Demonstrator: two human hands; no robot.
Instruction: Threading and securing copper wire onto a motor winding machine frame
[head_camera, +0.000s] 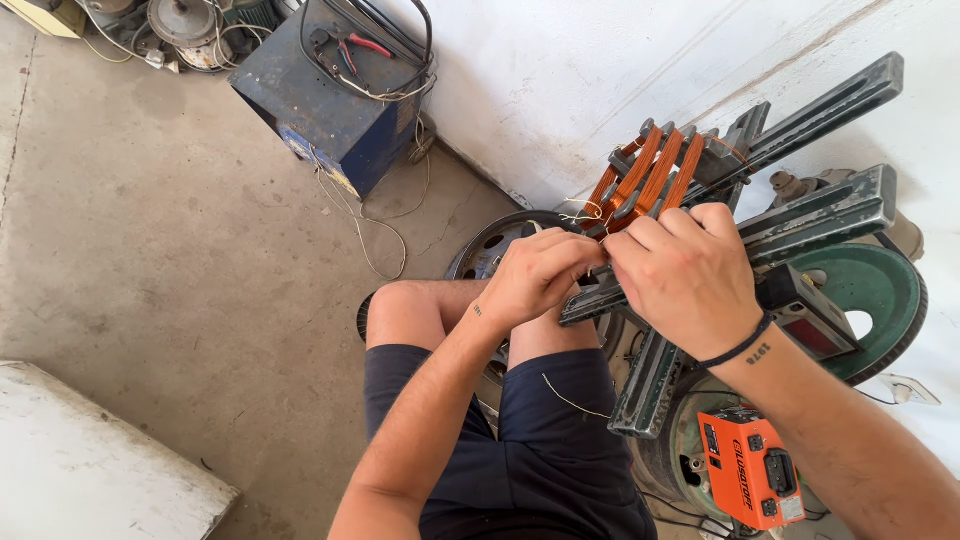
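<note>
2 hands, left hand (535, 275) and right hand (685, 280), pinch copper coils (645, 180) at frame (820, 215) edge.

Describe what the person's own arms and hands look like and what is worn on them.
Both forearms are bare, with no sleeves or gloves. The right hand has a thin dark band around its wrist, with a small dark tattoo just below it on the forearm. The left hand has no band; a tiny dark mark sits at its wrist.

The fingers (585, 252) of both hands hide the copper coils' (645, 180) lower ends; the orange device (748, 468) is cut off below.
</note>
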